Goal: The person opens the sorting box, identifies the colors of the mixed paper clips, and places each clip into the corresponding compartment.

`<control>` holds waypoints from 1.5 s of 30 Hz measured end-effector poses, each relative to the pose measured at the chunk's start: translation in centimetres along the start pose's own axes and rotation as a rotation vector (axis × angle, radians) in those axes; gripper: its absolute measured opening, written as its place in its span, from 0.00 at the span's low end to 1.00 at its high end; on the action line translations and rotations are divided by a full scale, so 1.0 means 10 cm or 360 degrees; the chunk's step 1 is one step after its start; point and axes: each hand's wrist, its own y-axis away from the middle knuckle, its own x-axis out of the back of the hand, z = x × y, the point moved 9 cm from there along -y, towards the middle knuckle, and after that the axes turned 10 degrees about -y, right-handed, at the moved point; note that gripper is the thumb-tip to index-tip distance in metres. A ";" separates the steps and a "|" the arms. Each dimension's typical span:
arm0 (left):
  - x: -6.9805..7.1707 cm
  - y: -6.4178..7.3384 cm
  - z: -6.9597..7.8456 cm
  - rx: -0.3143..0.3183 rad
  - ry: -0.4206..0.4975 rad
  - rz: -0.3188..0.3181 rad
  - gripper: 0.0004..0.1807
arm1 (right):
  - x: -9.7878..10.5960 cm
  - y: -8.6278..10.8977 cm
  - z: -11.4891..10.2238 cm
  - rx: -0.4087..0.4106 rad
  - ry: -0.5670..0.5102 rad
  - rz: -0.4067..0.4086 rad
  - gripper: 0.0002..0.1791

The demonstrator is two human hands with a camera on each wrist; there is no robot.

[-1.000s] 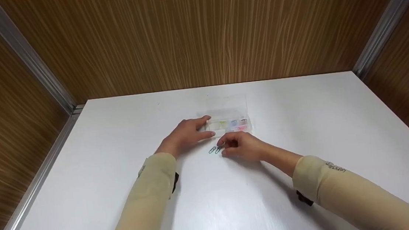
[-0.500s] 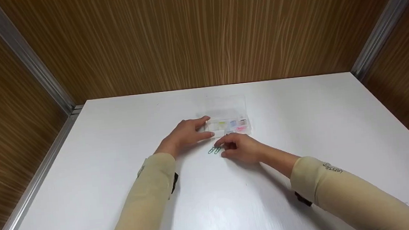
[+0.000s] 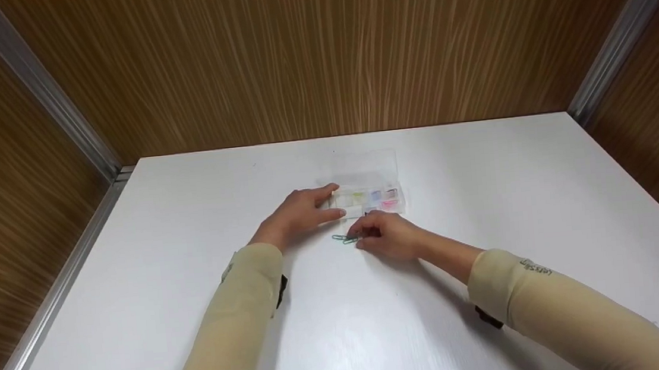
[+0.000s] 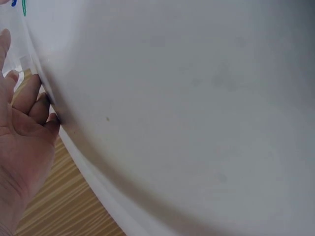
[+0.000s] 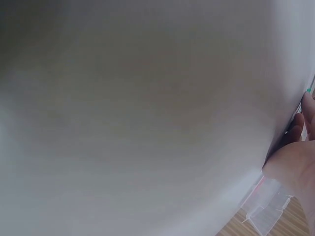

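Observation:
A clear plastic compartment box [image 3: 353, 212] lies on the white table with its lid [image 3: 364, 167] raised at the back. Small yellow, blue, dark and pink pieces sit in separate compartments. My left hand [image 3: 302, 212] holds the box's left end, thumb at the front and index finger behind. Just in front of the box, the curled right hand [image 3: 390, 236] pinches at the near ends of two green paper clips [image 3: 343, 238]; its fingertips partly cover them. In the right wrist view only a bit of green [image 5: 309, 90] shows by the fingertips.
A brown wood-grain panel [image 3: 318, 55] stands along the table's back edge, with side panels left and right joined by metal posts [image 3: 620, 34]. The white tabletop [image 3: 343, 339] stretches around both forearms.
The two green paper clips have turned from slanting upright to lying nearly sideways at the right fingertips. The left hand and the box stay in place.

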 end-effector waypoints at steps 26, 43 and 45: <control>-0.02 0.03 -0.02 -0.0006 -0.0025 -0.0006 0.42 | -0.05 0.02 0.03 -0.0090 -0.0027 -0.0050 0.06; -0.07 0.03 -0.04 -0.0025 -0.0015 0.0007 0.41 | -0.01 0.04 0.14 -0.0225 -0.0276 0.0001 0.04; -0.07 0.02 -0.05 -0.0023 -0.0010 0.0009 0.41 | 0.01 0.03 0.13 -0.0209 -0.0296 0.0012 0.04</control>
